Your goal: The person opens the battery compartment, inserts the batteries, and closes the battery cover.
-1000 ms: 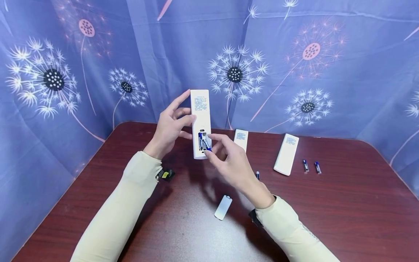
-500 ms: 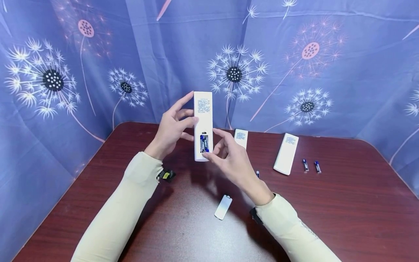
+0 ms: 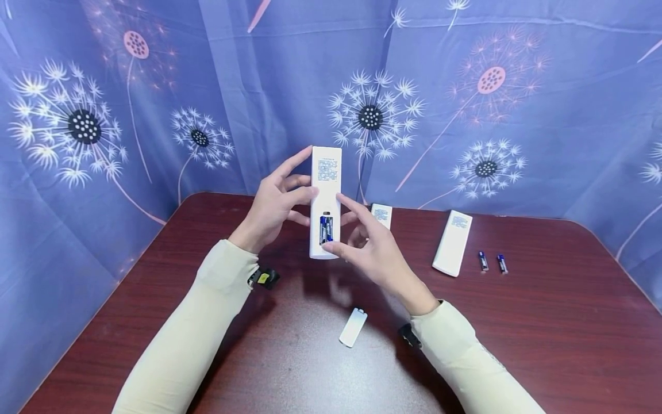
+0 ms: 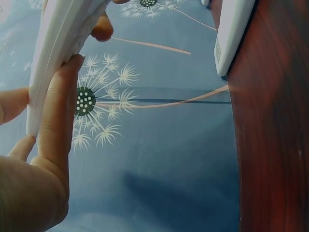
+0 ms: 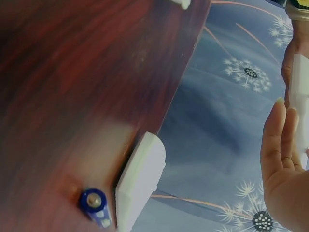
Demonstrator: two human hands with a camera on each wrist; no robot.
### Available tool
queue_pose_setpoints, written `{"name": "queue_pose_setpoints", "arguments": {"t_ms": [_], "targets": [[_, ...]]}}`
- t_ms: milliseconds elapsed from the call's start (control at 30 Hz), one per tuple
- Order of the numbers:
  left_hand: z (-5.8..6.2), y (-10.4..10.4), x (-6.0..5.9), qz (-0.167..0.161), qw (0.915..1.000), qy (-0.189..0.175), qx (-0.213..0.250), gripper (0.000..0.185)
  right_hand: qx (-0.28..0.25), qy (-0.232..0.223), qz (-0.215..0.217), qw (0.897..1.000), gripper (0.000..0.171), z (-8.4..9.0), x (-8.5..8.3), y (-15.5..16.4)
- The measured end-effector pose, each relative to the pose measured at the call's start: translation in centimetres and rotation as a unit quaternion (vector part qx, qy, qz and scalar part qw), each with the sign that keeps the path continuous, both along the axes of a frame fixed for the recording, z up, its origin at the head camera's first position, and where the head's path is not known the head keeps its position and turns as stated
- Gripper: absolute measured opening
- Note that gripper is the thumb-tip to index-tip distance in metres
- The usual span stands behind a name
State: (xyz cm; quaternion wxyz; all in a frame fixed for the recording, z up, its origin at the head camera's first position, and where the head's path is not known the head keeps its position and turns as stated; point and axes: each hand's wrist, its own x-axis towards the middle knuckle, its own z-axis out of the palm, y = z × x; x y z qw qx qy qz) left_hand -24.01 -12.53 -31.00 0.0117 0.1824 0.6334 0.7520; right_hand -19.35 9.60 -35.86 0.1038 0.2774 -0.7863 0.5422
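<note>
Room to pass over table (image 3: 279, 368) btwn L sleeve (image 3: 186, 333) & white cover (image 3: 353, 328); L hand (image 3: 274, 204), R hand (image 3: 376, 244) + held remote (image 3: 326, 192) block beyond. Clearance to rear remote (image 3: 381, 211) prob. tight.

Bright head view, duller wrist views.
Glare whitens the glossy red-brown wooden table (image 3: 310, 365); shadow edges the cream fabric left sleeve (image 3: 178, 336); print on the held white oblong plastic remote control (image 3: 327, 197) blurs.
</note>
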Motion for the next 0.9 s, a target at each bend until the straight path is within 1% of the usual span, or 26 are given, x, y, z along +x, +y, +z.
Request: {"name": "queue_pose_setpoints", "arguments": {"t_ms": [167,333,467,700,900], "targets": [[0.10,0.08,0.08,-0.004,1.0000,-0.005,0.004,0.074,-0.033,-0.026,0.012,0.999,0.085,0.02,-0.02,0.15],[0.15,0.22,0.22,-0.008,0.9999,-0.007,0.003,0.074,-0.050,-0.037,0.019,0.998,0.084,0.14,-0.07,0.25],[0.16,0.26,0.32,-0.008,0.9999,-0.007,0.003,0.074,-0.049,-0.038,0.021,0.998,0.083,0.13,-0.12,0.29],[0.09,0.40,0.32,-0.011,0.9999,-0.006,0.005,0.075,-0.042,-0.020,0.009,0.999,0.078,0.05,-0.22,0.27],[0.01,0.60,0.32,-0.009,0.9999,-0.008,0.007,0.074,-0.046,-0.020,0.004,0.999,0.074,0.01,-0.19,0.31]]}}
